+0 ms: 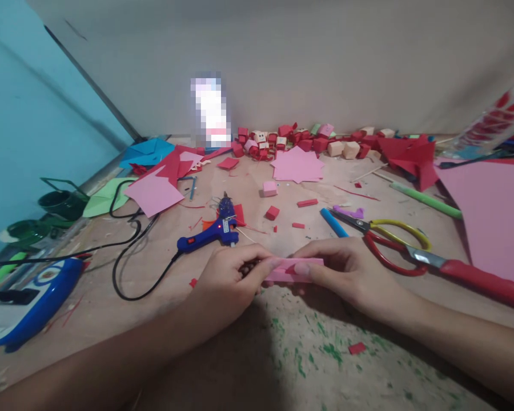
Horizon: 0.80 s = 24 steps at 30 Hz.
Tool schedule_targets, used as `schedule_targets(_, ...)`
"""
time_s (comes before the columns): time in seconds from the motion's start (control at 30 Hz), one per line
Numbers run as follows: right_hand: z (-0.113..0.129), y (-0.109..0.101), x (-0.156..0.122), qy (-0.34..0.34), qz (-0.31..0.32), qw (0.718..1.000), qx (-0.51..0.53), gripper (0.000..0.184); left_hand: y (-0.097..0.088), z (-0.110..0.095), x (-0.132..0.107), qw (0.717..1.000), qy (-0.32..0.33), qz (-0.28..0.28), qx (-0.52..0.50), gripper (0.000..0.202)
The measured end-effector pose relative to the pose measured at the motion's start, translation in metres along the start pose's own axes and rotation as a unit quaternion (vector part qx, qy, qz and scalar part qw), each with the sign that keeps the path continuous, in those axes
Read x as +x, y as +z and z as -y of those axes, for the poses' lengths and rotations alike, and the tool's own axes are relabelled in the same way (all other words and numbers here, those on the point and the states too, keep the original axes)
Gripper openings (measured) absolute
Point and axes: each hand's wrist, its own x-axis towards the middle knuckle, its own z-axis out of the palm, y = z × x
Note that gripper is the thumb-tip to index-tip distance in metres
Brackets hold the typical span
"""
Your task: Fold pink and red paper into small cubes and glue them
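Both of my hands pinch a long pink foam strip (294,270) just above the wooden table. My left hand (231,277) grips its left end with thumb and fingers closed. My right hand (346,271) holds the right end, thumb pressed on top. A blue hot glue gun (209,234) with a lit red light lies just beyond my left hand, its black cable (124,268) looping to the left. Scissors (394,242) with red and yellow handles lie right of my right hand.
Pink and red foam bits, a pink star sheet (297,165), a blue marker (334,222) and a green stick (426,200) scatter the table. Small red and tan cubes (308,141) line the back wall. A large pink sheet (492,217) lies right; green containers (60,202) stand left.
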Motion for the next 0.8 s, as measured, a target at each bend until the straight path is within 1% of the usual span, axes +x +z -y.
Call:
schedule_targets(0.13, -0.0003, 0.0005, 0.0002, -0.028, -0.007, 0.999, -0.026, 0.025, 0.0010, 0.0005, 0.0014, 0.999, 0.026, -0.012, 0.026, 0.020)
schedule_targets(0.23, -0.0013, 0.0010, 0.0000, 0.001, -0.005, 1.000, -0.029, 0.026, 0.0012, 0.0014, 0.0002, 0.997, 0.057, -0.017, 0.049, 0.021)
schedule_targets(0.3, -0.0017, 0.0008, 0.0003, 0.005, -0.010, 1.000, -0.019, 0.027, 0.0012, 0.0023, -0.0015, 0.995, 0.083, -0.024, 0.058, 0.018)
schedule_targets(0.37, -0.0020, 0.0000, 0.0012, -0.014, -0.015, 1.000, -0.012, 0.025, 0.0012, 0.0034, -0.0030, 0.991, 0.116, -0.035, 0.062, 0.015)
schedule_targets(0.4, -0.0021, -0.0006, 0.0017, -0.021, -0.015, 1.000, -0.004, 0.024, 0.0011, 0.0039, -0.0035, 0.988, 0.139, -0.035, 0.064, 0.017)
schedule_targets(0.5, -0.0033, -0.0020, 0.0029, -0.024, -0.013, 0.999, 0.043, 0.024, 0.0005, 0.0055, -0.0040, 0.975, 0.203, -0.005, 0.086, 0.028)
schedule_targets(0.57, -0.0044, -0.0025, 0.0031, -0.023, -0.013, 0.997, 0.068, 0.023, 0.0001, 0.0061, -0.0037, 0.967, 0.229, 0.010, 0.107, 0.032)
schedule_targets(0.7, -0.0050, -0.0027, 0.0027, -0.033, 0.000, 0.997, 0.070, 0.020, -0.0005, 0.0051, -0.0033, 0.963, 0.241, -0.019, 0.121, 0.023)
schedule_targets(0.8, -0.0031, -0.0020, 0.0014, -0.037, 0.001, 0.999, 0.031, 0.022, -0.0015, 0.0029, -0.0043, 0.962, 0.239, -0.032, 0.129, 0.018)
